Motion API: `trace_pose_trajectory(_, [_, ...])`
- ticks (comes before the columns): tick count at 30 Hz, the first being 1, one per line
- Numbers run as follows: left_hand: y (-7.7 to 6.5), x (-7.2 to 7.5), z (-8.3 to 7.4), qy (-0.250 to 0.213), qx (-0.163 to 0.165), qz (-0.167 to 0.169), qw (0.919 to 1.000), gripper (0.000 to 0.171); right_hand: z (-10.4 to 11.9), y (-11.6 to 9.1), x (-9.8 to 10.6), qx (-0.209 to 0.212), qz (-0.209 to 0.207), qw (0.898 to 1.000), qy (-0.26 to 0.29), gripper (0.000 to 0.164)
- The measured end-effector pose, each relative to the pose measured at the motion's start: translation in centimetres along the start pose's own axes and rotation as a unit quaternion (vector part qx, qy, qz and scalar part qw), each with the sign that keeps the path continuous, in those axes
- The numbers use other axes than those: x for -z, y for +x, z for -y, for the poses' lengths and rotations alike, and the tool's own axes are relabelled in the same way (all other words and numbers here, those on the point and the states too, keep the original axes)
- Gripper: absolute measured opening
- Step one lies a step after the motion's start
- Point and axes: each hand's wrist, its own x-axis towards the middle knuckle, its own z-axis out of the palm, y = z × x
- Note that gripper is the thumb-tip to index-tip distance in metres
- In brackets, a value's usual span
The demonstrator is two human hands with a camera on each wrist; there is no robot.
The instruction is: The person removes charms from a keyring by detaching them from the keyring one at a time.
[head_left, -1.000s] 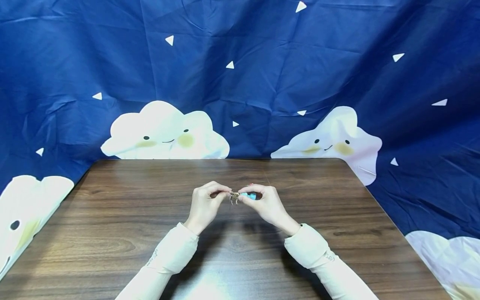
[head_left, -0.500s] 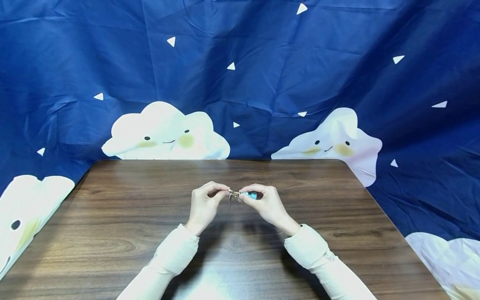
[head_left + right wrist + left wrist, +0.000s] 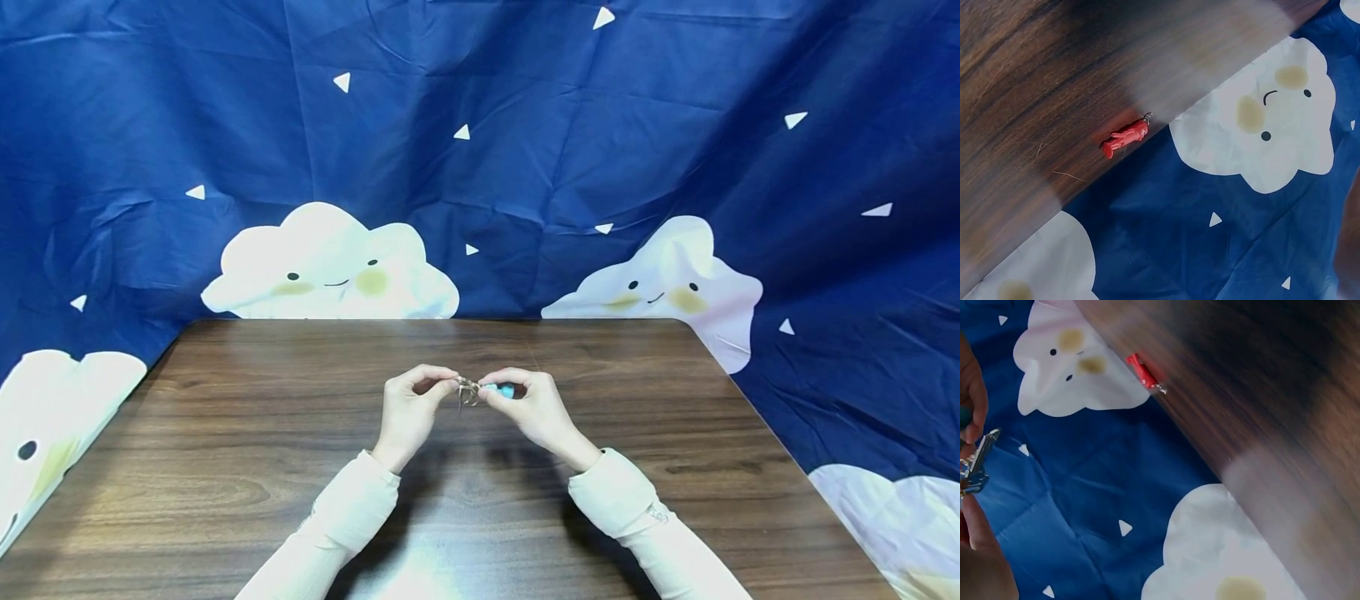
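Between my hands is a small bunch of metal keys (image 3: 468, 392), held up over the table. Thumb and forefinger of my left hand (image 3: 408, 408) pinch its left end; a thin key hangs down there. My right hand (image 3: 534, 407) pinches a light-blue charm (image 3: 502, 389) joined to the keys' right side, its fingers covering part of it. In the left wrist view the metal keys (image 3: 979, 459) show at the left edge, between the fingertips of both hands. A red figure-shaped charm (image 3: 1125, 137) with a small metal clasp lies on the table, hidden behind my right hand in the head view.
The brown wooden table (image 3: 225, 433) spreads under both arms. Behind it hangs a blue cloth (image 3: 510, 167) printed with white clouds and triangles. The red charm is near the table's far edge in both wrist views.
The keys have shifted and turned between my fingertips, and a thin key now hangs at the left. My hands have hardly moved. The red charm has slipped from sight behind my right hand.
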Motion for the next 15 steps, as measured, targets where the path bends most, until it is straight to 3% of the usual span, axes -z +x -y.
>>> trace_pose_trajectory(3, [0.2, 0.0, 1.1, -0.006, 0.002, -0.006, 1.0, 0.011, -0.9, 0.2, -0.1, -0.002, -0.001, 1.0, 0.0, 0.013])
trace_pose_trajectory(8, [0.2, 0.0, 1.2, -0.011, 0.017, -0.002, 0.9998, 0.014, -1.2, 0.2, -0.1, -0.014, -0.006, 1.0, -0.002, 0.01])
trace_pose_trajectory(15, [0.2, 0.2, 1.3, 0.019, 0.036, 0.064, 0.9972, 0.011, -1.4, 0.0, 0.0, -0.024, -0.009, 1.0, -0.015, 0.011])
